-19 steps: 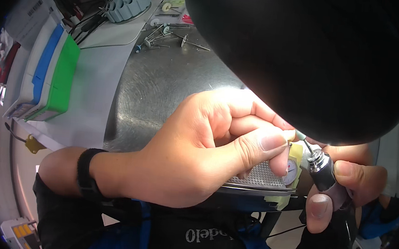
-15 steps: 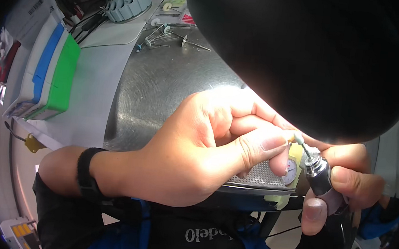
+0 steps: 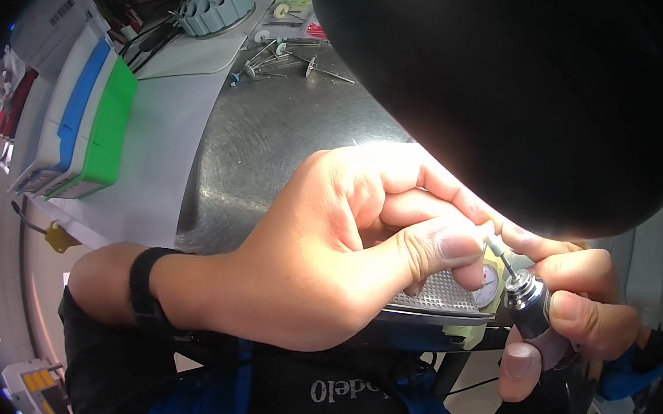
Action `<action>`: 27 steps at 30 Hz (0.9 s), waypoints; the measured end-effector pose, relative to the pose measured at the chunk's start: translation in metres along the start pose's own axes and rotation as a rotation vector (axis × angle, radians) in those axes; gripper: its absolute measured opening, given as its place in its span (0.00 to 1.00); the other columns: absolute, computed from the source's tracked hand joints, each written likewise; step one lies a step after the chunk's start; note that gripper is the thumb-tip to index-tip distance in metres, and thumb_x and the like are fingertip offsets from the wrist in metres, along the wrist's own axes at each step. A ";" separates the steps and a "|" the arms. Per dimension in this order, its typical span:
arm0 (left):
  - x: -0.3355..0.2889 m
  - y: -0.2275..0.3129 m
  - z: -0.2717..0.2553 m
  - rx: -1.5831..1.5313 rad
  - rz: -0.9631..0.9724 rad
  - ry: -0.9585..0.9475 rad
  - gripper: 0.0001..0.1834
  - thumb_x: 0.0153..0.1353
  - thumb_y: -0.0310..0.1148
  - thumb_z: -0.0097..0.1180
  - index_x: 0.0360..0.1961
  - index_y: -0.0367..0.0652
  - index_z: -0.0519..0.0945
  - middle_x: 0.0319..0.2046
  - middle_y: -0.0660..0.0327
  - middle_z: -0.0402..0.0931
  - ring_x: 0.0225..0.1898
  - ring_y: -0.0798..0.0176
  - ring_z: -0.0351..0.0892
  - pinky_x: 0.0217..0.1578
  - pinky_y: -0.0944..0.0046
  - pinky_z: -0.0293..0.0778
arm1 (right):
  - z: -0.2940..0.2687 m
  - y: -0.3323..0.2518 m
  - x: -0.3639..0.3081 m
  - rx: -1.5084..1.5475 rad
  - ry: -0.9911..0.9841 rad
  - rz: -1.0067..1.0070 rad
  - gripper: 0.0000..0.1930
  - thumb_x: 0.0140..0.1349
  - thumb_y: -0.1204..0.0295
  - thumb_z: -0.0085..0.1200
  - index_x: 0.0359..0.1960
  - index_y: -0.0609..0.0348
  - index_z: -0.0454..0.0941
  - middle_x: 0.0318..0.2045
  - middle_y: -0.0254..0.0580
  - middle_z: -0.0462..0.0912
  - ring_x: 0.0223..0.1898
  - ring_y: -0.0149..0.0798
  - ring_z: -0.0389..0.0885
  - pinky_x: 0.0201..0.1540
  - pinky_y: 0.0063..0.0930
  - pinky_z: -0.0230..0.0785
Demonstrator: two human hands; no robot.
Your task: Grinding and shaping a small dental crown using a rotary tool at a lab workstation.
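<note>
My left hand (image 3: 328,246) reaches over the metal worktop with thumb and fingertips pinched together. Between them sits a tiny yellowish piece (image 3: 489,227), mostly covered by the fingers, so its kind cannot be made out. Gripped in my right hand (image 3: 587,308) is a rotary handpiece (image 3: 530,302) with a dark body and a shiny metal collar. From its nose a thin shank carries a pale green grinding tip (image 3: 495,243), which meets or nearly meets the left fingertips. A round dial gauge (image 3: 487,287) shows partly behind the hands.
A large black rounded object (image 3: 507,96) blocks the upper right. Loose mounted polishing bits (image 3: 281,57) lie on the metal worktop (image 3: 276,123). Farther back stands a grey-blue bit holder (image 3: 217,4). Green and blue boxes (image 3: 98,127) line the left. Below the hands lies a perforated plate (image 3: 442,295).
The view has shifted slightly. Both hands keep their grips; the left thumb sits a little farther right, and the grinding tip stays by the left fingertips.
</note>
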State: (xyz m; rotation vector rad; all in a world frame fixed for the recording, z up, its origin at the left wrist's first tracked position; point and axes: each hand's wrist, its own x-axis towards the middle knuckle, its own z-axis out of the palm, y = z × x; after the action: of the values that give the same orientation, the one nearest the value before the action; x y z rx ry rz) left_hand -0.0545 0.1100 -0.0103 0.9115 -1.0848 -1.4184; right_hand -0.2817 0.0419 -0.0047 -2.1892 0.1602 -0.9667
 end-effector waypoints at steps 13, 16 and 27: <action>-0.003 0.007 0.002 0.162 0.057 0.041 0.14 0.67 0.30 0.60 0.44 0.26 0.82 0.36 0.47 0.86 0.31 0.68 0.85 0.30 0.75 0.79 | -0.031 -0.008 0.033 -0.102 -0.370 -0.133 0.28 0.61 0.72 0.63 0.60 0.57 0.65 0.38 0.50 0.77 0.45 0.54 0.85 0.44 0.45 0.83; -0.005 0.007 0.005 0.197 0.077 0.081 0.13 0.66 0.27 0.60 0.44 0.24 0.82 0.38 0.46 0.85 0.34 0.63 0.87 0.33 0.73 0.81 | -0.013 0.002 0.005 -0.145 -0.142 -0.155 0.25 0.61 0.72 0.60 0.58 0.57 0.66 0.34 0.47 0.74 0.43 0.54 0.85 0.44 0.47 0.83; -0.004 0.008 0.009 0.386 0.094 0.084 0.11 0.68 0.25 0.57 0.45 0.26 0.81 0.38 0.48 0.85 0.38 0.63 0.86 0.33 0.72 0.80 | -0.004 -0.004 0.002 -0.073 -0.023 -0.014 0.24 0.62 0.70 0.63 0.57 0.52 0.66 0.36 0.47 0.73 0.43 0.51 0.84 0.47 0.44 0.82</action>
State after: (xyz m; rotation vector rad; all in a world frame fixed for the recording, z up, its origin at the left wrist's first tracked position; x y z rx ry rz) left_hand -0.0599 0.1149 0.0000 1.1656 -1.3452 -1.1011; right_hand -0.2842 0.0421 0.0010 -2.2700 0.1728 -0.9566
